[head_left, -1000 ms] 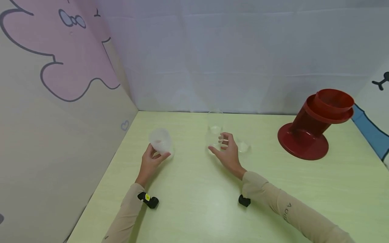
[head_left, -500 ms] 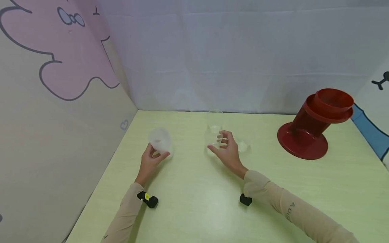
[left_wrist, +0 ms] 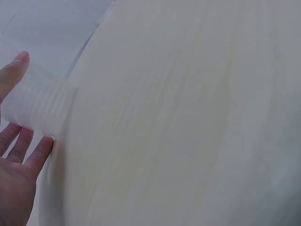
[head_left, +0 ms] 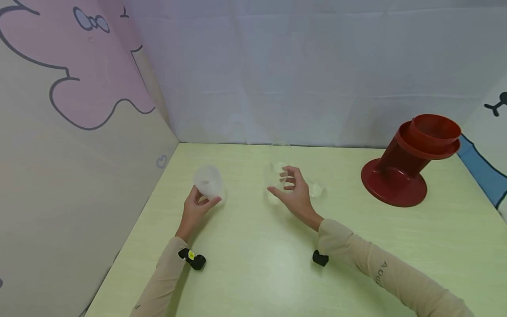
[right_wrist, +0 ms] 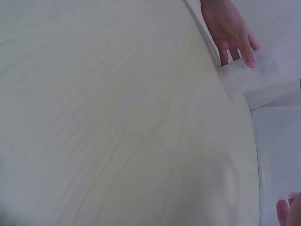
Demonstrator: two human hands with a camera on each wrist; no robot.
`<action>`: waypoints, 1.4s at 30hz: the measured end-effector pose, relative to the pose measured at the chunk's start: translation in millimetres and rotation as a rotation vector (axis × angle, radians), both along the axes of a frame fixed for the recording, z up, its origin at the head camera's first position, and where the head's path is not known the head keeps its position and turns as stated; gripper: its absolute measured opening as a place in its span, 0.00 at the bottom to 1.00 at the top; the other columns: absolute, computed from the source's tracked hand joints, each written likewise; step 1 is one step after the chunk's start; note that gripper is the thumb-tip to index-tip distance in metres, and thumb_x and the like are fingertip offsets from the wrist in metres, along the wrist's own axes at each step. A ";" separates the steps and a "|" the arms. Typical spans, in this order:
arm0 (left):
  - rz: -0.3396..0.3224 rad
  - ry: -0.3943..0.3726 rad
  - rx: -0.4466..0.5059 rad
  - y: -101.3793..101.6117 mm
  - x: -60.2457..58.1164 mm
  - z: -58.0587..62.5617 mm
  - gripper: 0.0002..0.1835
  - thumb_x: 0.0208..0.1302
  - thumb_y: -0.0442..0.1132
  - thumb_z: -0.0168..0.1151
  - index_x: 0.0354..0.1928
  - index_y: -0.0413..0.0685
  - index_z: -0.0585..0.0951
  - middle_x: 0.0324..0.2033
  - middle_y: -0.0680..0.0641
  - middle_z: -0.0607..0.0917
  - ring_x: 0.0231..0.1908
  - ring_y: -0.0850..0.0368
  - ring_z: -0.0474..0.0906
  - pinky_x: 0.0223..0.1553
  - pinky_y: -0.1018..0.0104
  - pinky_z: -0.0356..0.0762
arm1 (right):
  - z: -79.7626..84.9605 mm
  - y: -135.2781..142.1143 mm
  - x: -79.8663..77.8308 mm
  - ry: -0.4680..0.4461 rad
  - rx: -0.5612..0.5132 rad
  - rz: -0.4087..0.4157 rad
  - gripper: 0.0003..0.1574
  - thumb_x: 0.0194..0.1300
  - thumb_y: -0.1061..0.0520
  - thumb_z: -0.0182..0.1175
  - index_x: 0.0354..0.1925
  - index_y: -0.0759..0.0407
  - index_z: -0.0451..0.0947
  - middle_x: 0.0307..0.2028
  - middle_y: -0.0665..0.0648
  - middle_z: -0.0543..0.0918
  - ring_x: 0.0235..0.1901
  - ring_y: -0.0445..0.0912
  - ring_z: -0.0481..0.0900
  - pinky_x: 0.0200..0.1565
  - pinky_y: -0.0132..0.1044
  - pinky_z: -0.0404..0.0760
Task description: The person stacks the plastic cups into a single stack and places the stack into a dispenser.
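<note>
My left hand (head_left: 194, 209) grips a whitish, see-through stack of plastic cups (head_left: 210, 178) near the table's left side. Evenly spaced ridges show along the cup stack (left_wrist: 42, 101) in the left wrist view, with my thumb on one side and fingers on the other. Nearer the middle, my right hand (head_left: 295, 196) holds a clear plastic cup (head_left: 273, 177) between thumb and curled fingers. The cup is nearly invisible against the table. Another clear cup (head_left: 280, 153) stands just behind it, and a third clear cup (head_left: 316, 189) is right of my fingers.
A dark red round-based stand (head_left: 394, 185) with a tilted tube is at the table's right, an orange-red cup (head_left: 435, 130) in its top. The pale table (head_left: 245, 264) meets a white cloth backdrop (head_left: 309, 79) behind and a printed panel (head_left: 79, 176) at left.
My right hand has shifted slightly left and away from me, and the clear cup in it has moved likewise. My left hand keeps its hold on the cup stack.
</note>
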State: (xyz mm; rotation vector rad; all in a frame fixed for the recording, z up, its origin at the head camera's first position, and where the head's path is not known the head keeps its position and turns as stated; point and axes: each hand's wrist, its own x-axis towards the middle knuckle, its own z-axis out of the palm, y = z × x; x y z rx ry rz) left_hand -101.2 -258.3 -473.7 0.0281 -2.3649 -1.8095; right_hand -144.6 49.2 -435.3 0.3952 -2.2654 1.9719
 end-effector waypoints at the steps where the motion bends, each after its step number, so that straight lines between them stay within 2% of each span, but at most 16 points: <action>1: 0.001 0.007 -0.002 -1.5 -1.7 -4.4 0.38 0.53 0.41 0.72 0.65 0.57 0.65 0.60 0.49 0.71 0.56 0.52 0.71 0.50 0.69 0.76 | 0.8 -0.3 0.2 0.000 -0.006 0.004 0.38 0.52 0.57 0.73 0.57 0.57 0.65 0.49 0.57 0.76 0.48 0.62 0.73 0.49 0.55 0.75; 3: 0.007 0.020 -0.006 -4.3 -4.6 -12.2 0.38 0.53 0.43 0.72 0.65 0.60 0.66 0.59 0.50 0.72 0.56 0.53 0.71 0.50 0.68 0.77 | -0.7 -0.9 -0.8 0.002 -0.008 0.008 0.38 0.51 0.56 0.73 0.57 0.55 0.65 0.49 0.55 0.76 0.48 0.61 0.74 0.48 0.54 0.76; 5: 0.009 0.030 -0.017 -4.9 -5.1 -14.1 0.38 0.53 0.44 0.73 0.65 0.61 0.66 0.59 0.51 0.72 0.56 0.53 0.71 0.50 0.67 0.77 | 3.7 -1.6 0.7 0.007 -0.011 0.015 0.38 0.51 0.56 0.73 0.57 0.56 0.65 0.49 0.55 0.76 0.48 0.60 0.74 0.48 0.53 0.76; 9: 0.008 0.029 -0.020 -4.9 -4.9 -13.7 0.38 0.52 0.45 0.73 0.64 0.62 0.66 0.59 0.51 0.72 0.56 0.53 0.72 0.50 0.67 0.77 | 24.6 -3.8 9.1 0.019 -0.036 0.040 0.38 0.52 0.60 0.72 0.57 0.61 0.65 0.49 0.61 0.75 0.48 0.62 0.73 0.49 0.57 0.74; 13: -0.005 0.016 -0.001 -2.2 -2.2 -5.1 0.38 0.53 0.43 0.73 0.65 0.59 0.66 0.59 0.49 0.72 0.56 0.52 0.71 0.50 0.68 0.77 | 45.5 -7.0 17.7 0.018 -0.043 0.053 0.37 0.53 0.63 0.71 0.57 0.66 0.65 0.49 0.66 0.75 0.48 0.64 0.73 0.50 0.62 0.72; 17: -0.017 0.018 0.004 2.6 2.7 8.3 0.37 0.54 0.39 0.72 0.65 0.52 0.65 0.60 0.45 0.72 0.56 0.50 0.71 0.50 0.68 0.77 | 55.5 -10.2 21.3 0.014 -0.032 0.052 0.36 0.53 0.64 0.70 0.57 0.66 0.64 0.49 0.66 0.75 0.49 0.63 0.73 0.50 0.60 0.73; 22: -0.008 0.001 -0.013 5.5 5.8 15.5 0.37 0.54 0.39 0.71 0.65 0.51 0.65 0.60 0.46 0.72 0.56 0.51 0.71 0.50 0.70 0.76 | 59.9 -13.7 21.0 0.033 -0.021 0.059 0.36 0.53 0.63 0.71 0.57 0.65 0.65 0.49 0.65 0.75 0.49 0.63 0.73 0.49 0.54 0.75; 29: -0.004 0.000 -0.016 5.0 6.0 14.2 0.37 0.54 0.39 0.72 0.65 0.51 0.65 0.59 0.46 0.72 0.56 0.51 0.71 0.50 0.70 0.76 | 61.8 -18.0 19.1 0.055 -0.064 0.095 0.36 0.53 0.64 0.70 0.57 0.66 0.65 0.48 0.66 0.74 0.48 0.65 0.72 0.49 0.62 0.72; 42: -0.006 0.010 -0.005 4.7 5.8 12.1 0.37 0.54 0.40 0.72 0.65 0.52 0.65 0.60 0.47 0.72 0.57 0.52 0.71 0.50 0.69 0.76 | 68.4 -24.7 19.0 0.089 -0.066 0.123 0.37 0.52 0.65 0.71 0.58 0.66 0.66 0.48 0.66 0.75 0.47 0.63 0.72 0.47 0.61 0.73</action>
